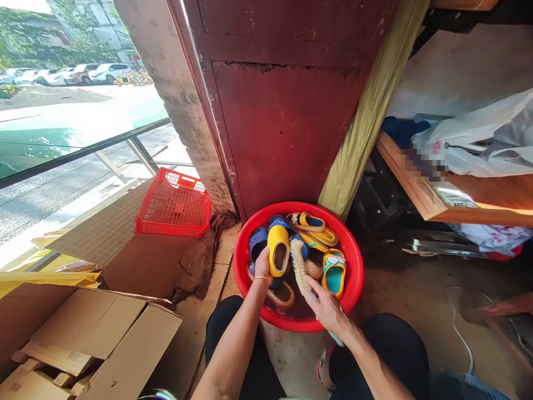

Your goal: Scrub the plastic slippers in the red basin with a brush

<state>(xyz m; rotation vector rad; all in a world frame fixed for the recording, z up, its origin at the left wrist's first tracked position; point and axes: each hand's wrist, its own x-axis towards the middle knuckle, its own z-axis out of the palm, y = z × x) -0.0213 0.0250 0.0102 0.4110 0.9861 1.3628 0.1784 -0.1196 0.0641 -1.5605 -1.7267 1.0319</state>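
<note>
My left hand (262, 263) grips a yellow slipper (277, 244) by its side, with the slipper's opening towards me. In my right hand (325, 306) is a scrub brush (299, 265) with pale bristles, held close beside the slipper; whether the bristles touch it I cannot tell. Both hands are over a round red basin (355, 278) holding dark water. Several more slippers lie in it: a blue one (259, 240), a yellow one with a teal inside (333, 275), a brown one (282, 296) and yellow-and-navy ones (310, 221) at the back.
Behind the basin stands a dark red door (283, 133) with a yellowish curtain (362, 122) beside it. A red plastic crate (175, 205) sits to the left, above an open cardboard box (91, 328). On the right, a wooden shelf (478, 194) carries plastic bags (478, 139).
</note>
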